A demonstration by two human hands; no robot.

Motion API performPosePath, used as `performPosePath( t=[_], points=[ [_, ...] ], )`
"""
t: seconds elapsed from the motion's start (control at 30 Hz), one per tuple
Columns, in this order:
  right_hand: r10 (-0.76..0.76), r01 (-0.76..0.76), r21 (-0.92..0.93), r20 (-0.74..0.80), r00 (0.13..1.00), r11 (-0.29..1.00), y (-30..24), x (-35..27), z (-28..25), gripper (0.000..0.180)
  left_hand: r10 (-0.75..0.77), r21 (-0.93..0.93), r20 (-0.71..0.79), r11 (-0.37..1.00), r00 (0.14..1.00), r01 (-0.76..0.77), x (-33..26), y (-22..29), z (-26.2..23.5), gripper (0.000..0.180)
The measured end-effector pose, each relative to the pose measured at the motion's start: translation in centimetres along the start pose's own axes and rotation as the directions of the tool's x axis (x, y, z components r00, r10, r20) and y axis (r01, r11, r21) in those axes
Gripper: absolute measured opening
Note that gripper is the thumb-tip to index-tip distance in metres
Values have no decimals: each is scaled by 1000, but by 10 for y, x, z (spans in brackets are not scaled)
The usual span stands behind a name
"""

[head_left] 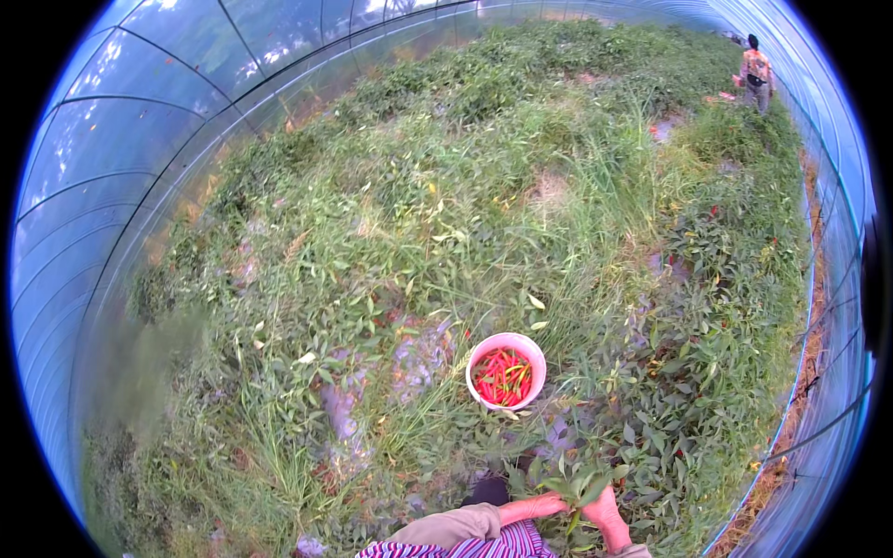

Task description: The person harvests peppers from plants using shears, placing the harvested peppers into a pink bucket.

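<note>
Low in the head view, both my hands reach in among the leaves of a chili pepper plant (581,485). My left hand (551,504) comes in from the left, its fingers hidden behind the leaves. Close to its right, my right hand (603,508) is closed at the same leafy shoot; what its fingers hold is hidden. Ahead of my hands stands a white bucket (472,358), partly filled with red chili peppers (502,378), a few of them greenish.
Weeds and tall grass (279,474) mix with pepper plants all around. Dark plastic ground sheet (342,409) shows through in patches. Plastic greenhouse walls (102,149) curve along both sides. Far off at the right, another person (755,73) stands among the plants.
</note>
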State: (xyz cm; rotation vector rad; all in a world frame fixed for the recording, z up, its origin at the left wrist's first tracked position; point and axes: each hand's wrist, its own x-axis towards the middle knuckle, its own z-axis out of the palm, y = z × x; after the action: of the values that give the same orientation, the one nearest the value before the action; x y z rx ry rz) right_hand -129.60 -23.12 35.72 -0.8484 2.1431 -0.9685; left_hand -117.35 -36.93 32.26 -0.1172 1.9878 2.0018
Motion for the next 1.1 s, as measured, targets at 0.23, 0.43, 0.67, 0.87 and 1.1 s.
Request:
performPosePath(
  t=[0.23, 0.43, 0.67, 0.87, 1.1],
  points=[
    [158, 9, -543, 262, 952, 840, -31, -27, -29, 35, -105, 81, 208, 993, 973, 90, 7, -1, 15, 36],
    [208, 119, -728, 343, 916, 675, -16, -63, -38, 37, -250, 305, 318, 940, 915, 151, 19, 23, 34, 46],
    [332, -184, -544, 187, 924, 819, -30, -100, -52, 37, -99, 522, 364, 845, 926, -115, 18, 33, 36, 49],
    [610, -654, 531, 290, 738, 538, -93, -131, -111, 19, 90, 549, 234, 810, 968, -208, 24, -10, 44, 44],
    [769, -98, 971, -109, 630, 217, -146, -136, -189, 15, -233, 184, -123, 950, 965, 253, 62, -4, 12, 45]
  ],
)
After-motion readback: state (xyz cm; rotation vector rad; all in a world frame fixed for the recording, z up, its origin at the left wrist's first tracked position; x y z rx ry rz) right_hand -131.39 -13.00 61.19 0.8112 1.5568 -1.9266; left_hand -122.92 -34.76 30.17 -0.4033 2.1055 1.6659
